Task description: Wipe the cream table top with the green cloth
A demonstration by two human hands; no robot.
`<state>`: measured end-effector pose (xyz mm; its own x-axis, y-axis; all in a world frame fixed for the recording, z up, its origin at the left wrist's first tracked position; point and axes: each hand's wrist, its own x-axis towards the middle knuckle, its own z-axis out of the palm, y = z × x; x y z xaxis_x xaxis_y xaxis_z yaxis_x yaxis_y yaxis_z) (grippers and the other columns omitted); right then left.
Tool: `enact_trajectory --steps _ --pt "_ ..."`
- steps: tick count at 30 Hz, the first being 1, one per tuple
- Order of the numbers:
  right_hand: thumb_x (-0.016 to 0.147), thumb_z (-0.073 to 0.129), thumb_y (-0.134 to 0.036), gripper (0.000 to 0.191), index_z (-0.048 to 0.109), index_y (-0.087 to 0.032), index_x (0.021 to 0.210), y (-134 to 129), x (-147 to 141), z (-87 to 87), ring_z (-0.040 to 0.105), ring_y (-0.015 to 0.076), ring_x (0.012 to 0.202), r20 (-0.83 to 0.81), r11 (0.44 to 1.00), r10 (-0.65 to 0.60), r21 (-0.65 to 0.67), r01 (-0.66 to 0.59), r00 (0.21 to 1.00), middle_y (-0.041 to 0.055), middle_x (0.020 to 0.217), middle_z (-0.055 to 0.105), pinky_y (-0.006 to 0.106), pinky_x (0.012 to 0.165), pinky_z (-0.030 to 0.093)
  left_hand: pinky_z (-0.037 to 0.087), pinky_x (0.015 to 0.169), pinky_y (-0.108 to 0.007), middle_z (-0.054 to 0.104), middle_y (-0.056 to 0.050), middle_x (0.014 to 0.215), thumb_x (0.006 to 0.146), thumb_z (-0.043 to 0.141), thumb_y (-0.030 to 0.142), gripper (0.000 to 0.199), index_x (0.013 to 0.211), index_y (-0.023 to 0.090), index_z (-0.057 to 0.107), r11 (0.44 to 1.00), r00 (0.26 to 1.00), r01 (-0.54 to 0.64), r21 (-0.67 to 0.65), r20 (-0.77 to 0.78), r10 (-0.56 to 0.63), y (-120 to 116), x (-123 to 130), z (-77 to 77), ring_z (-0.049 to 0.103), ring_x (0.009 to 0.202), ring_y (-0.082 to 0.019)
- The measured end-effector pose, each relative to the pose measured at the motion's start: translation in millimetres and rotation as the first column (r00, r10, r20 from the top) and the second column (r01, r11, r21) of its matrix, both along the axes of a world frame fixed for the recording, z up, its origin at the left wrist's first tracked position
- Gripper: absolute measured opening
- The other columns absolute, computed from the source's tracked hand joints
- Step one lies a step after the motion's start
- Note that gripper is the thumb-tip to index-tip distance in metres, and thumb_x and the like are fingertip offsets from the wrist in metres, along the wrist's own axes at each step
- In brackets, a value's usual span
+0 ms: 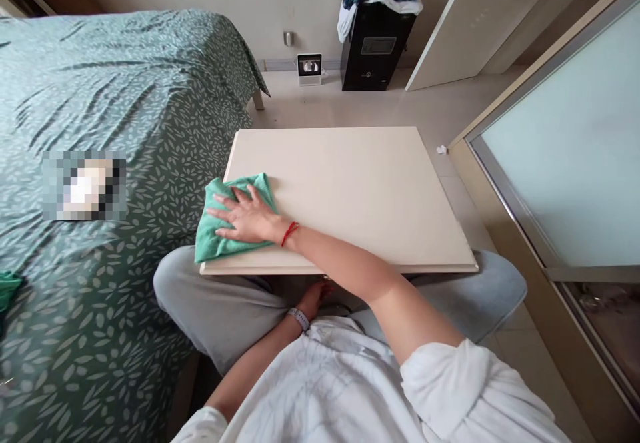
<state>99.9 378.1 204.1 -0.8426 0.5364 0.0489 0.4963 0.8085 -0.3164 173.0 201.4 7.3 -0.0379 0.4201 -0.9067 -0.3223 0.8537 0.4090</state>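
My right hand (246, 216) lies flat with its fingers spread on a green cloth (220, 246). Under it, the cloth covers the near left corner of a cream-coloured tabletop (345, 190) and hangs a little over the left edge. A red string bracelet circles my right wrist, and that forearm crosses the table's front edge. My left hand (314, 300) rests low in my lap, just below the front edge, with a pale watch band (299, 318) on the wrist. Its fingers are mostly hidden under the tabletop.
A bed (165, 116) with a green leaf-patterned cover runs along the left, with a blurred-out object on it. A small screen (309, 68) and a black cabinet (373, 46) topped with folded clothes stand by the wall. A glass-panelled sliding door (570, 136) is on the right.
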Motion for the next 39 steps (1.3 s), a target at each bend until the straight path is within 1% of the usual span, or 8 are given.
enact_trajectory --steps 4,8,14,18,21,29,34,39 --pt "0.123 0.056 -0.047 0.072 0.053 -0.029 0.192 29.8 64.3 3.0 0.030 0.0507 0.187 0.031 0.980 -0.194 -0.032 0.195 0.981 0.0119 0.204 0.036 0.088 0.148 0.020 0.048 0.076 -0.022 0.074 -0.001 0.073 0.106 0.064 0.007 0.033 0.077 0.021 0.069 0.999 1.000 0.002 -0.034 0.017 -0.002 2.2 -1.2 6.3 0.064 0.072 -0.013" --pt "0.124 0.048 -0.050 0.075 0.047 -0.029 0.196 39.8 169.7 7.2 0.036 0.0528 0.184 0.141 0.890 -0.450 -0.008 0.455 0.882 0.0122 0.206 0.031 0.085 0.147 0.024 0.048 0.078 -0.021 0.075 -0.001 0.074 0.108 0.062 0.009 0.035 0.076 0.021 0.068 0.999 0.999 0.022 -0.047 0.026 -0.021 3.0 -0.6 10.9 0.064 0.072 -0.012" --pt "0.122 0.039 -0.051 0.075 0.053 -0.027 0.191 17.2 327.2 -0.8 0.048 0.0544 0.174 0.171 0.603 -0.796 0.140 0.786 0.580 0.0166 0.201 0.042 0.083 0.139 0.040 0.049 0.084 -0.024 0.078 -0.001 0.077 0.102 0.072 0.013 0.027 0.076 0.021 0.069 0.997 0.998 0.060 -0.044 0.025 -0.058 4.7 1.6 14.6 0.064 0.075 -0.013" --pt "0.121 0.033 -0.051 0.075 0.054 -0.025 0.188 -17.2 368.6 -16.4 0.053 0.0559 0.167 0.122 0.375 -0.926 0.175 0.911 0.357 0.0226 0.199 0.042 0.083 0.123 0.056 0.048 0.084 -0.024 0.076 -0.001 0.076 0.102 0.068 0.013 0.028 0.075 0.021 0.068 0.997 0.997 0.069 -0.034 0.024 -0.068 4.7 2.7 15.6 0.064 0.074 -0.013" --pt "0.120 0.033 -0.051 0.077 0.053 -0.018 0.187 -32.7 362.8 -24.9 0.054 0.0604 0.162 0.099 0.282 -0.958 0.193 0.940 0.267 0.0312 0.196 0.040 0.087 0.117 0.057 0.050 0.087 -0.025 0.077 -0.001 0.077 0.100 0.071 0.015 0.024 0.076 0.022 0.068 0.996 0.996 0.082 -0.024 0.023 -0.081 4.4 3.2 15.2 0.066 0.077 -0.014" --pt "0.122 0.041 -0.044 0.076 0.050 -0.009 0.189 20.3 288.0 5.2 0.039 0.0640 0.178 0.164 0.413 -0.906 0.129 0.902 0.391 0.0320 0.199 0.035 0.094 0.136 0.035 0.050 0.084 -0.025 0.078 -0.002 0.078 0.099 0.071 0.014 0.022 0.079 0.022 0.070 0.996 0.996 0.090 -0.012 0.025 -0.090 4.1 3.2 16.7 0.067 0.078 -0.014" --pt "0.124 0.045 -0.043 0.077 0.043 -0.014 0.195 57.9 180.5 22.6 0.029 0.0611 0.185 0.166 0.625 -0.774 0.043 0.780 0.611 0.0227 0.205 0.028 0.091 0.144 0.026 0.049 0.081 -0.023 0.077 -0.003 0.078 0.105 0.065 0.010 0.029 0.078 0.021 0.070 0.998 0.997 0.065 -0.013 0.034 -0.064 4.5 3.4 17.1 0.064 0.073 -0.013" --pt "0.122 0.055 -0.046 0.080 0.044 -0.016 0.195 41.9 55.7 24.8 0.025 0.0584 0.188 0.113 0.884 -0.461 -0.026 0.467 0.880 0.0225 0.206 0.025 0.093 0.146 0.020 0.051 0.083 -0.024 0.075 -0.003 0.076 0.104 0.067 0.010 0.031 0.075 0.021 0.070 0.999 0.998 0.045 -0.002 0.035 -0.045 3.9 3.9 14.4 0.065 0.073 -0.014"
